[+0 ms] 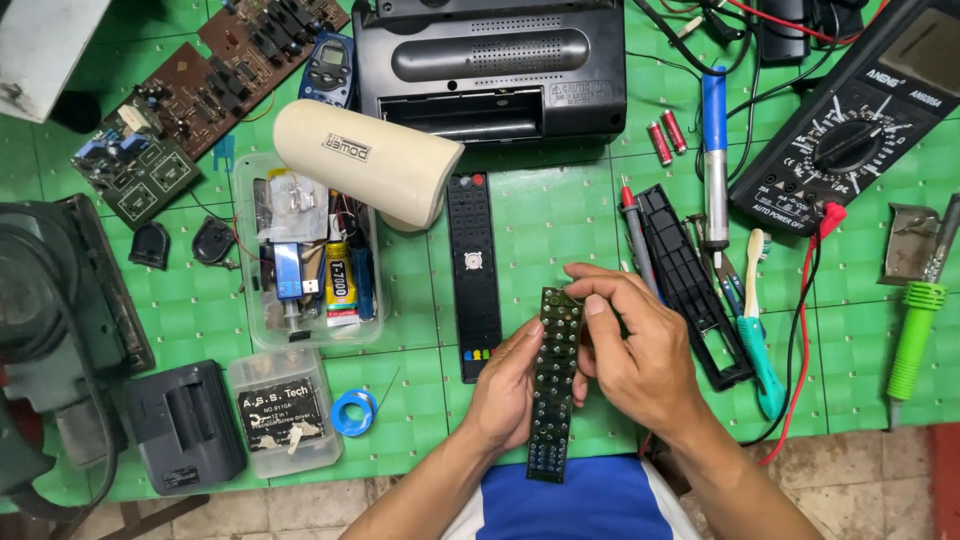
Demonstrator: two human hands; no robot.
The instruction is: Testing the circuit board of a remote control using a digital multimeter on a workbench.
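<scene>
Both hands hold a long black keypad strip [556,385] upright over the green bench [560,210]. Left hand [508,388] fingers curl behind its left edge; right hand [635,345] fingers pinch its top end, closed on it, beside a black remote casing [473,275].

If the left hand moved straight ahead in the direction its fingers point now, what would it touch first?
The left hand points up and slightly right, and already touches the rubber keypad strip. Beyond it, the black remote front cover probably comes first, though depth is unclear.
</scene>
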